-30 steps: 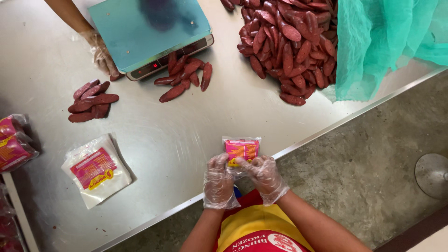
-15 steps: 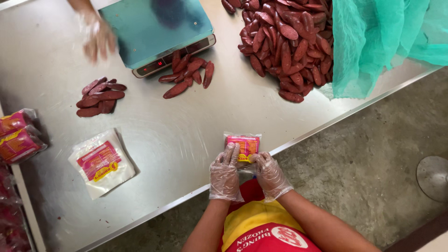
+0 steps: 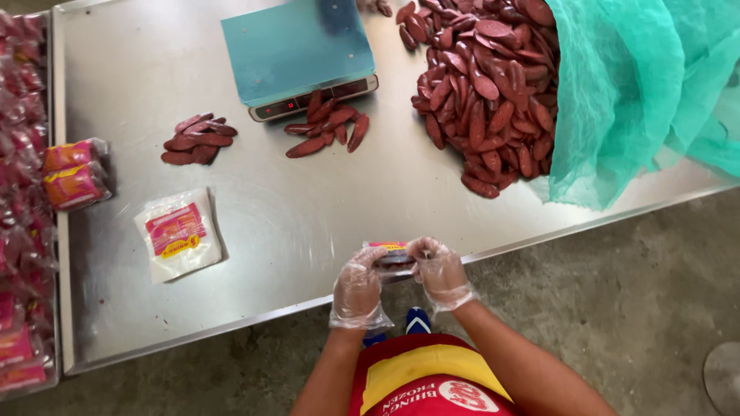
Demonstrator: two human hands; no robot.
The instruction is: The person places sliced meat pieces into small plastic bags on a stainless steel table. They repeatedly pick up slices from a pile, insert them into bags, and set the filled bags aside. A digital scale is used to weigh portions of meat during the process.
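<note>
Both my hands wear clear plastic gloves and hold a small clear packet (image 3: 391, 256) with a pink and yellow label over the near edge of the steel table (image 3: 308, 216). My left hand (image 3: 359, 288) grips its left end and my right hand (image 3: 438, 270) grips its right end. The packet lies tilted flat, with dark red pieces showing inside. A stack of empty labelled packets (image 3: 179, 233) lies on the table to the left.
A teal-topped scale (image 3: 297, 54) stands at the back with red sausage pieces (image 3: 327, 127) in front. A small pile (image 3: 196, 140) lies left, a big heap (image 3: 486, 85) right under green netting (image 3: 640, 92). Filled packets (image 3: 73, 176) sit far left.
I have tipped the packet from upright to flat and brought it lower, past the table's edge. The other person's gloved hand by the scale has left the view.
</note>
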